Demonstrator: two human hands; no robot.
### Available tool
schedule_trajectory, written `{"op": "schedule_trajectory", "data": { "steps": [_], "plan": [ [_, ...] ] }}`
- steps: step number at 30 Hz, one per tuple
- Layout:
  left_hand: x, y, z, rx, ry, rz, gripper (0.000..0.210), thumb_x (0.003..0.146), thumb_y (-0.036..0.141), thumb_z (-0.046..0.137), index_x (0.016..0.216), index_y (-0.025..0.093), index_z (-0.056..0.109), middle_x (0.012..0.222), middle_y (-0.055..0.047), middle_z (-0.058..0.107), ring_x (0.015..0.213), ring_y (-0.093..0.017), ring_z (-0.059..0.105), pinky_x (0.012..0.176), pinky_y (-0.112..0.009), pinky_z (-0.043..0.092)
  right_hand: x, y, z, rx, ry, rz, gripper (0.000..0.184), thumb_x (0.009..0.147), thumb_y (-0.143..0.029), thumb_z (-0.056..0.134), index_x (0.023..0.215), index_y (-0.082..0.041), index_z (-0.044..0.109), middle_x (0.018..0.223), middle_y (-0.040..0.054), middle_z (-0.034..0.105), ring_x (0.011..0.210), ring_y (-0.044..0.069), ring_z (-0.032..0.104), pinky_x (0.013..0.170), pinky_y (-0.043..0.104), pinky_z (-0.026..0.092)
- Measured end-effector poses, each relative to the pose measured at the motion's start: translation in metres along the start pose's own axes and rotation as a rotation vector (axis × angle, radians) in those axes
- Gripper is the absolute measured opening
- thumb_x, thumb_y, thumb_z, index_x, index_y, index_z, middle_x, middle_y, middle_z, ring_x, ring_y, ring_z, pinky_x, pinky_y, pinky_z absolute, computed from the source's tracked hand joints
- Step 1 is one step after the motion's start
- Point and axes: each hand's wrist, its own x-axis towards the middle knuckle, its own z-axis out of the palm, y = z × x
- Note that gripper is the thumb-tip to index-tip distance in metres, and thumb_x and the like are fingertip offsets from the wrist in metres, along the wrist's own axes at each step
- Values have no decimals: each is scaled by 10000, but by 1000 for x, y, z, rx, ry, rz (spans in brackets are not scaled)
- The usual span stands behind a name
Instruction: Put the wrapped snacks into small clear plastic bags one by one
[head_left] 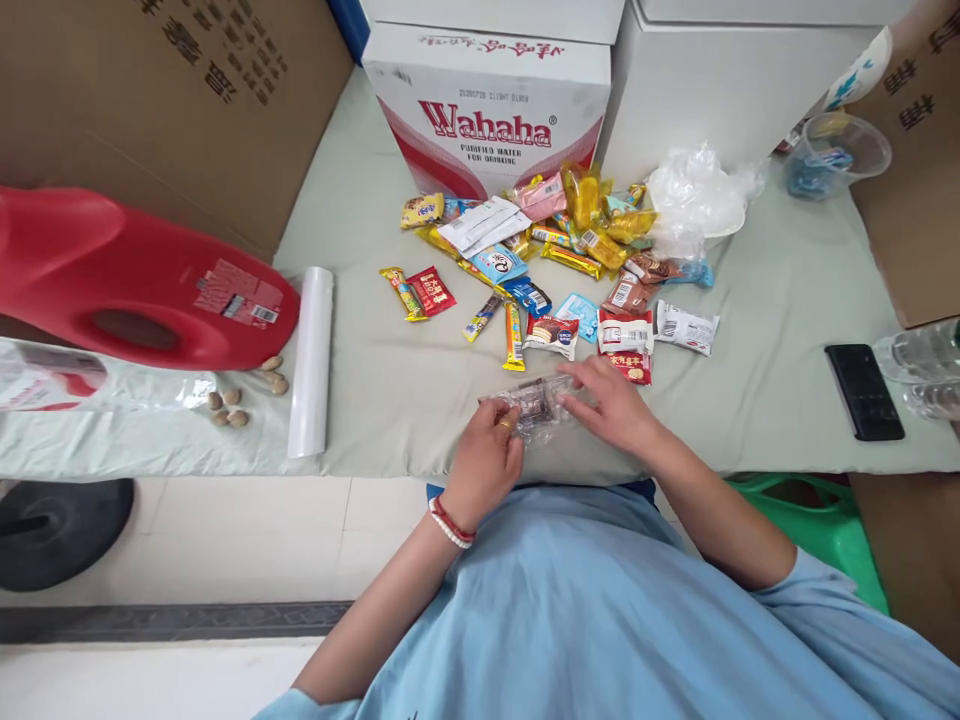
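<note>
Close to the table's front edge lies a clear plastic bag (551, 425) with a dark-wrapped snack (534, 402) inside or beneath it; which of the two I cannot tell. My left hand (484, 450) is closed on the left end of the bag, its fingers curled in. Over the right end, my right hand (611, 405) rests with fingers stretched out, the tips at the plastic. Just beyond my hands are a chocolate pie packet (553, 335), a red and white packet (625, 332) and a yellow snack stick (514, 337).
Several wrapped snacks (570, 262) are heaped before a Wahaha carton (495, 110). A red jug (135, 280), a white roll (311, 360) and several brown nuts (229, 407) are at left. At right are a plastic tub (836, 155), crumpled clear bags (701, 195) and a phone (865, 392).
</note>
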Motion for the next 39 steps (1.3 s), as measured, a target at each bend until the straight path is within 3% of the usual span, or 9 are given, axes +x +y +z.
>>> {"op": "schedule_trajectory", "data": {
  "steps": [5, 11, 16, 19, 22, 25, 32, 36, 39],
  "plan": [
    [-5, 0, 7, 216, -11, 51, 443, 893, 91, 493, 1313, 92, 637, 1230, -163, 628, 1140, -291, 609, 1001, -441, 562, -14, 17, 10, -250, 82, 83, 141, 877, -200, 721, 1018, -192, 729, 1336, 159, 599, 1327, 372, 458, 1080, 515, 438],
    [-9, 9, 14, 442, -79, 57, 477, 957, 95, 469, 1426, 93, 561, 1323, -176, 647, 1112, -307, 640, 870, -433, 566, 5, -24, 5, 28, -6, 108, 61, 985, -239, 586, 943, -215, 623, 893, 33, 664, 796, 187, 589, 724, 285, 418],
    [-14, 3, 4, 384, -109, 94, 365, 916, 98, 487, 1217, 111, 694, 1291, -193, 672, 1133, -334, 656, 907, -482, 548, 48, -55, 39, -24, -155, 82, 165, 1037, -176, 475, 954, -187, 617, 954, 73, 692, 878, 198, 608, 760, 287, 396],
    [-21, -15, -7, 125, 55, 47, 388, 936, 149, 483, 1272, 172, 678, 1315, -139, 673, 1207, -285, 631, 1006, -453, 534, 50, -51, 53, -28, -195, 51, 207, 1046, -157, 434, 1041, -160, 641, 1003, 102, 680, 918, 214, 614, 803, 302, 424],
    [-19, -32, -8, 74, 273, -196, 358, 1010, 321, 476, 1252, 164, 689, 1246, -160, 668, 1172, -310, 607, 1041, -512, 512, 39, -43, 56, 38, -174, 14, 261, 994, -95, 452, 1173, -156, 632, 1072, 110, 656, 955, 217, 611, 849, 313, 459],
    [-6, -39, 4, 131, 261, -257, 374, 971, 422, 560, 1169, 143, 710, 1244, -193, 646, 1188, -369, 566, 1042, -576, 489, 31, -40, 58, 123, -141, 12, 305, 966, -69, 459, 1210, -161, 616, 1123, 118, 649, 1013, 222, 607, 922, 343, 485],
    [3, -11, 12, -55, 371, -20, 218, 969, 334, 630, 1131, 189, 622, 998, -84, 643, 890, -243, 643, 764, -379, 570, 7, -48, 45, 490, 34, 115, 158, 1062, -307, 474, 1047, -210, 597, 981, 54, 652, 946, 195, 619, 909, 357, 510],
    [0, 7, 12, 80, 464, 405, 276, 913, 87, 651, 1153, 223, 648, 1096, -99, 676, 1053, -263, 660, 883, -399, 556, -22, -53, 30, 1012, 131, 392, 438, 993, -678, 545, 987, -241, 538, 855, -14, 595, 748, 147, 575, 713, 293, 517],
    [7, 17, 22, 130, 412, 684, 381, 872, -15, 606, 1180, 199, 672, 1113, -119, 730, 1101, -287, 664, 907, -427, 538, -38, -48, 25, 1229, 246, 585, 555, 841, -752, 713, 962, -237, 543, 839, -33, 574, 737, 131, 543, 676, 263, 486]
  ]
}}
